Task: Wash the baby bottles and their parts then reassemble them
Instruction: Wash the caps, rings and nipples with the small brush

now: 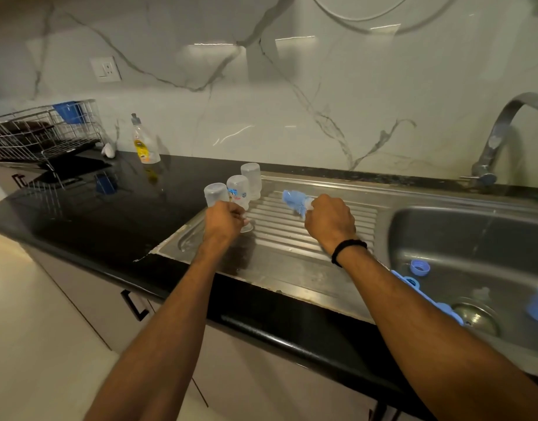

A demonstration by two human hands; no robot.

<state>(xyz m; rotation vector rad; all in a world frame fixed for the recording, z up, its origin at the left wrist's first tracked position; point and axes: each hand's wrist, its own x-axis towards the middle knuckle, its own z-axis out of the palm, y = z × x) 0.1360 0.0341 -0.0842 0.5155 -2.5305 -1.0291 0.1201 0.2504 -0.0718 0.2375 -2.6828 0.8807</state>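
Three clear baby bottles stand upside down at the left end of the steel drainboard (292,238): one at the back (251,180), a printed one in the middle (238,191) and one in front (215,194). My left hand (223,221) grips the front bottle near its neck. My right hand (330,221) holds a blue bottle brush (294,200), bristles pointing left over the drainboard. In the sink basin (462,238) lie blue bottle rings and caps (419,267), partly hidden behind my right forearm.
A curved faucet (501,138) rises behind the sink at the right. A dish soap bottle (143,142) stands on the black counter (94,214) against the marble wall. A wire dish rack (40,132) sits at the far left. Cabinet fronts run below the counter edge.
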